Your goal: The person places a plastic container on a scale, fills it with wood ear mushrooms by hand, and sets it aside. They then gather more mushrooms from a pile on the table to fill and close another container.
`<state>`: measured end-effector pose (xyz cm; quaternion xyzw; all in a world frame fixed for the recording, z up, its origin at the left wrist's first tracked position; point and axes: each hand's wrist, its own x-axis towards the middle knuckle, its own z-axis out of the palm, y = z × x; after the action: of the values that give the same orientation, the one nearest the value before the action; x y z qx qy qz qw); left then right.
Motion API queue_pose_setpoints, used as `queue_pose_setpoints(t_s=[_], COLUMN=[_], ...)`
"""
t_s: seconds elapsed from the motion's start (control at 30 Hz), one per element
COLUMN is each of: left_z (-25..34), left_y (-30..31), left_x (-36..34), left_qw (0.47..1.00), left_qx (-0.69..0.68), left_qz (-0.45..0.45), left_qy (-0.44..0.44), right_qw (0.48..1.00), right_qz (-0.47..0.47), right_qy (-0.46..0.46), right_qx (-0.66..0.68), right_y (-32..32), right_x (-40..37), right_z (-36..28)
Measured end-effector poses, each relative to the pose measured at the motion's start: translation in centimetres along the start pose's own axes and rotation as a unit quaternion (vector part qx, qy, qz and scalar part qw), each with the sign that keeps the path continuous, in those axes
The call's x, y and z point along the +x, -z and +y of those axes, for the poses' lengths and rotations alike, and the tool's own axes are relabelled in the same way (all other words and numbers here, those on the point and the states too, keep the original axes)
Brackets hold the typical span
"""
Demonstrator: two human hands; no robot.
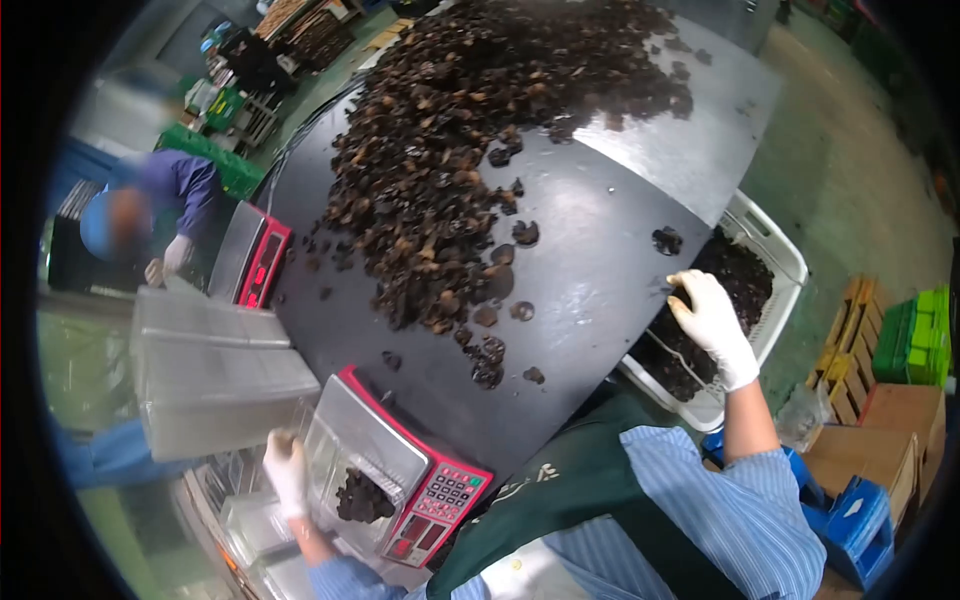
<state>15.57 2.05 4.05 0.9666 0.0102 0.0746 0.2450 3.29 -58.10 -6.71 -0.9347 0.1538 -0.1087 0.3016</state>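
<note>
My right hand (712, 325), in a white glove, is over the table's right edge with thumb and fingers curved apart. A single dark mushroom piece (667, 240) lies just beyond its fingertips, and a white basket (785, 250) full of dark pieces sits below. My left hand (287, 472), also gloved, has its fingers bent around the side of a clear plastic container (325, 440); the exact grip is partly hidden. That container rests on a red-edged digital scale (440, 500) and holds a small dark clump of mushrooms (363, 497).
A big heap of dark brown mushrooms (440, 170) covers much of the metal table (590, 270). Stacked clear containers (215, 370) stand at the left by a second scale (262, 262). Across there, a co-worker in purple sleeves (190, 185) works. Blue stools (850, 525) and cardboard boxes (865, 450) are at right.
</note>
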Motion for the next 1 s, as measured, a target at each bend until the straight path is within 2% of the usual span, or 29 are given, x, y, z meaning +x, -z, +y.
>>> queue_pose_setpoints(t_s=[0.03,0.1,0.2,0.27,0.3,0.33,0.4,0.47,0.53,0.6,0.67,0.7,0.73,0.8,0.87,0.93,0.97,1.0], left_z=[2.3,0.9,2.3,2.2,2.3,3.9,8.1,12.5,16.6,18.1,18.1,18.2,18.4,18.4,18.7,16.6,16.1,15.7], left_y=[1.2,3.3,3.7,3.2,3.0,2.6,0.6,-1.8,-5.3,-9.7,-13.8,-15.5,-17.1,-20.1,-22.7,-25.2,-25.6,-25.8], left_x=[-1.7,-5.0,-9.9,-12.6,-13.3,-13.8,-14.4,-14.2,-13.2,-12.3,-12.1,-12.0,-11.8,-11.4,-10.1,-8.5,-7.0,-5.5], left_qw=[0.999,0.998,0.973,0.974,0.98,0.987,0.99,0.998,0.997,0.987,0.98,0.98,0.979,0.982,0.99,0.998,0.999,0.998], left_qx=[-0.024,0.051,0.067,0.185,0.143,0.119,0.074,0.021,-0.013,-0.04,-0.061,-0.051,-0.04,-0.022,0.003,-0.021,-0.003,0.016], left_qz=[0.007,-0.007,-0.071,-0.023,0.004,0.042,0.114,0.06,-0.032,-0.123,-0.167,-0.179,-0.19,-0.183,-0.142,-0.055,-0.032,-0.01], left_qy=[0.029,0.036,0.208,0.131,0.136,0.102,0.033,-0.032,-0.069,-0.094,-0.093,-0.076,-0.06,-0.049,-0.012,0.015,0.034,0.053], right_qw=[1.0,0.998,0.99,0.992,0.992,0.991,0.989,0.98,0.977,0.963,0.941,0.902,0.89,0.91,0.952,0.952,0.958,0.96], right_qz=[0.018,0.048,0.133,0.122,0.115,0.108,0.052,0.023,-0.067,-0.159,-0.305,-0.42,-0.435,-0.4,-0.279,-0.257,-0.183,-0.155], right_qy=[0.004,0.018,0.022,0.02,0.044,0.068,0.085,0.138,0.162,0.194,0.144,0.038,0.044,-0.019,0.11,0.168,0.217,0.223], right_qx=[-0.012,-0.033,-0.031,-0.038,-0.032,-0.027,0.114,0.14,0.123,0.102,0.011,-0.089,-0.134,-0.11,-0.059,0.013,0.048,0.065], right_y=[-0.3,-1.2,-3.4,-5.2,-5.9,-6.3,-7.6,-8.0,-7.4,-5.7,-2.3,0.3,1.4,3.6,1.5,-1.3,-4.1,-7.1], right_x=[0.5,1.9,4.4,6.0,6.6,7.2,7.7,7.8,8.3,9.2,9.6,10.1,10.1,10.6,10.8,12.7,13.6,15.0], right_z=[0.5,1.7,3.4,4.4,4.7,4.3,1.9,-1.5,-3.6,-3.5,-2.4,-3.5,-2.4,-3.5,-2.0,-3.1,-2.8,-2.8])
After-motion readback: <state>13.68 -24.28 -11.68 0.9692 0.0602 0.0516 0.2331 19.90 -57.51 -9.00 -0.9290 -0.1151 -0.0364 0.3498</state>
